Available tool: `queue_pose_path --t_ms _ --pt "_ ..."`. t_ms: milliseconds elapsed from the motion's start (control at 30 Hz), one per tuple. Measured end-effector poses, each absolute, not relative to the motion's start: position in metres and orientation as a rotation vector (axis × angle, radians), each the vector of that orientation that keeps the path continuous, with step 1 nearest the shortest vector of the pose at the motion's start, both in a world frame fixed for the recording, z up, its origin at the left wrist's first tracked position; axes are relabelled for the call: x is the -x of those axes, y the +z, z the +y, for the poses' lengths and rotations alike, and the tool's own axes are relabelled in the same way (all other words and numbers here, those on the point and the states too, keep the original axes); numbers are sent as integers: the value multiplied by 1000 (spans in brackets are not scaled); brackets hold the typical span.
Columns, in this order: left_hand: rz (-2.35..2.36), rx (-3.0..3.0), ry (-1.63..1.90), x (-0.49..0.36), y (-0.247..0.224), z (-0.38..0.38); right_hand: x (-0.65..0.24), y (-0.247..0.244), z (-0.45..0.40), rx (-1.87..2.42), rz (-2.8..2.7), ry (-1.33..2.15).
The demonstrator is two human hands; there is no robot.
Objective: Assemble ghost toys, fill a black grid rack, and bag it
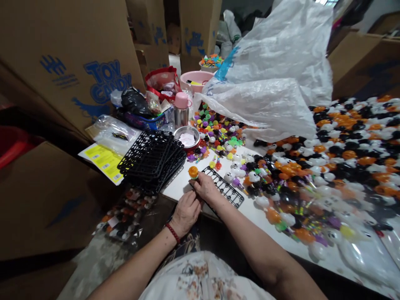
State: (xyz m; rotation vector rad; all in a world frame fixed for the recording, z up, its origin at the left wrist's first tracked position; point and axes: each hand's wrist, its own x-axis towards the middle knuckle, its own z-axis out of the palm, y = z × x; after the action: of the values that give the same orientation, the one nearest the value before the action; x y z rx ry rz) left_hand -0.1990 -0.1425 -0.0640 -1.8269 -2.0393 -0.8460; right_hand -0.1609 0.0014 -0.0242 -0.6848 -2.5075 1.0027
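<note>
An orange pumpkin-shaped top [193,171] with a green and white part below it sticks up from the fingers of my right hand [206,189], which are pinched around its lower end. Just below, my left hand [185,212] is closed, with its fingertips against the right hand. Whatever those left fingers hold is hidden. A black plastic rack [229,191] with a row of slots lies on the white table [172,186], partly under my right hand and forearm. Beside my hands, on the left, sits a stack of similar black racks [150,156].
Orange, black and white toy tops [350,154] are heaped on the right. Small coloured pieces [215,129] spill from a white woven sack [281,62]. A pink-lidded flask [181,109], a metal bowl [198,136] and yellow label sheets [104,160] are at the left, near cardboard boxes [71,37].
</note>
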Motion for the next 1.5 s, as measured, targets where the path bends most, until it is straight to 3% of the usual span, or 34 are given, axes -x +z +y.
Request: queue_pose_path --t_ms 233,467,633,767,933,1033,1500 --pt "-1993 1803 -832 201 -65 -139 130 -22 6 568 -2424 925" --pt "-2056 1805 -775 187 -58 -140 25 -2 46 1172 -2564 120" --pt "-2072 1819 -728 166 -52 -143 23 0 53 1314 -2784 -58" --pt "-2052 1840 -906 162 -31 -159 37 3 44 1285 -2599 199" --pt "-1946 1494 -1248 189 12 -165 78 -2 22 953 -2216 1173" --pt "-2053 1593 -1298 214 32 -149 109 -13 13 821 -2073 1460" --pt "-1996 1890 -1174 231 28 -116 126 -15 7 796 -2445 1041"
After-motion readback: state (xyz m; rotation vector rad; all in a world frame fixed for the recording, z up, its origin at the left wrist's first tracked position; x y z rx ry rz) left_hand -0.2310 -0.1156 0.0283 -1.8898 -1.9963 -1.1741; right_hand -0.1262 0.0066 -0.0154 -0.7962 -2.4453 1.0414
